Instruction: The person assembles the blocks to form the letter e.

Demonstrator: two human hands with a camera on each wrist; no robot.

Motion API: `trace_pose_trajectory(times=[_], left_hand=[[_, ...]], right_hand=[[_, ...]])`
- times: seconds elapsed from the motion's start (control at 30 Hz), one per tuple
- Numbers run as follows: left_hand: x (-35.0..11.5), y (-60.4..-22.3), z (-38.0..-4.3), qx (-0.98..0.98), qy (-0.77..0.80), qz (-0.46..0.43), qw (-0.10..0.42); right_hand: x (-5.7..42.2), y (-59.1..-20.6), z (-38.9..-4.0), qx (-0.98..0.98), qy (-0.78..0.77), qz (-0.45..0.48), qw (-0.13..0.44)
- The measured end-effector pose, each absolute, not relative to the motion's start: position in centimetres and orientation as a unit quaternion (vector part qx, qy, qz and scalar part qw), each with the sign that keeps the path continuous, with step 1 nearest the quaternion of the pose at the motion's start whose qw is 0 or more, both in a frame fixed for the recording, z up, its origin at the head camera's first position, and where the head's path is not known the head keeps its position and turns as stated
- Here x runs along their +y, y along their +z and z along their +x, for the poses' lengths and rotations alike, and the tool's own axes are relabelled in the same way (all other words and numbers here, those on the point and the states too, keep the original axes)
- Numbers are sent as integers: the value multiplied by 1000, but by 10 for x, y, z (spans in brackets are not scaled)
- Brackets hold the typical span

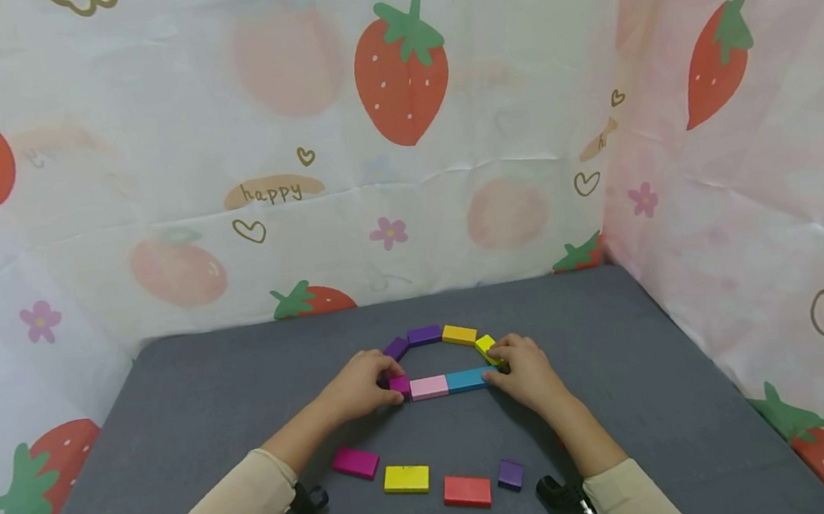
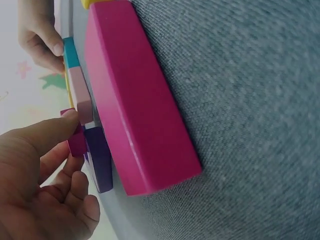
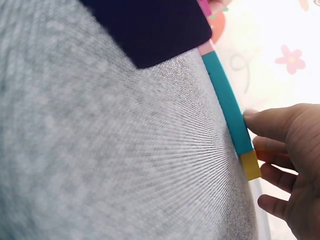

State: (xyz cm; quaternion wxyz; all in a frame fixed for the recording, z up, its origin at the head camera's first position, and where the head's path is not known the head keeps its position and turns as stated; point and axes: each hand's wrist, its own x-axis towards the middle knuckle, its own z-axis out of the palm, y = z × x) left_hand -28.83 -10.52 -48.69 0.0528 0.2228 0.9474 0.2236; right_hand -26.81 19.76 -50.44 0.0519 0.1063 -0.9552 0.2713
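Colored blocks form a closed outline on the grey cloth. Along its near side lie a pink block [image 1: 429, 387] and a long blue block [image 1: 466, 380]. At the left end, my left hand [image 1: 363, 384] pinches a small magenta block [image 2: 76, 143] between thumb and fingers, beside a purple block [image 2: 99, 160]. My right hand [image 1: 531, 372] holds the blue block's right end, its thumb [image 3: 265, 122] on the edge and its fingers behind. A yellow block [image 3: 251, 166] adjoins that end near the fingers. Two purple blocks [image 1: 424, 335] and an orange-yellow block [image 1: 459, 334] curve across the far side.
Nearer me lie loose blocks: magenta [image 1: 356, 462], yellow [image 1: 407, 479], red [image 1: 468, 491] and a small purple one [image 1: 510, 475]. Black wrist bands [image 1: 309, 500] sit at both cuffs. Strawberry-printed sheets [image 1: 413, 198] hang behind and beside the table.
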Motion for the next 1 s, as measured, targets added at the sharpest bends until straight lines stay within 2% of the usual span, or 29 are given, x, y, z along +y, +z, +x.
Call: trace_pose_trajectory(times=[1.0], left_hand=[[-103, -488, -287, 945, 222, 235, 53]], right_hand=[[198, -508, -270, -958, 264, 103, 53]])
